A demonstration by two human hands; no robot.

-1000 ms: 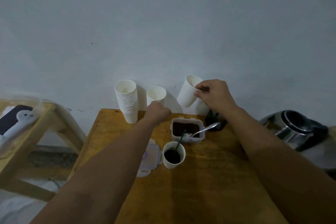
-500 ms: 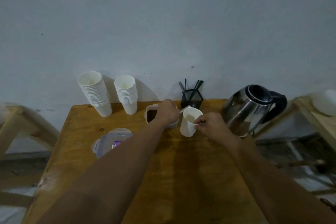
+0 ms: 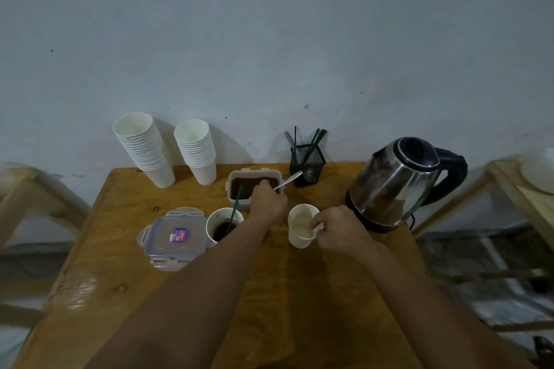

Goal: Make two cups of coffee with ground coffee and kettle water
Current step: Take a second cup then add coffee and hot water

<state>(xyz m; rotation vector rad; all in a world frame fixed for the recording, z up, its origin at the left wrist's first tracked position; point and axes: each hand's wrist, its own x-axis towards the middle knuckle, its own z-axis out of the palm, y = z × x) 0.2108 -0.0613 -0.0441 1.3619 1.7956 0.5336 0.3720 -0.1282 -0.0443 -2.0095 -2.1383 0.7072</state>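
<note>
Second paper cup [image 3: 301,226] down on the worktop [image 3: 299,293] now, no longer lifted near the wall as a second ago; standing empty just left of the kettle [image 3: 398,183]. Right hand [image 3: 338,231] pinching its near rim, grip clenched on the cup. Left hand [image 3: 268,202] over the open coffee tub [image 3: 254,186], grip closed round the spoon [image 3: 289,180], handle sticking out toward the black mesh holder [image 3: 307,165]. Bowl of the spoon hidden under the hand, so loaded or not: cannot tell. First cup [image 3: 223,228] already dark with coffee, green stirrer [image 3: 233,210] leaning in it, just left of the left forearm. Judged from that: one cup made, grounds for the second about to go in, kettle water after. Tub lid [image 3: 174,238] lying flat at the left. Two stacks of spare cups [image 3: 168,148] at the back against a plain pale wall [image 3: 269,39]. Wooden frames to either side, blurred.
</note>
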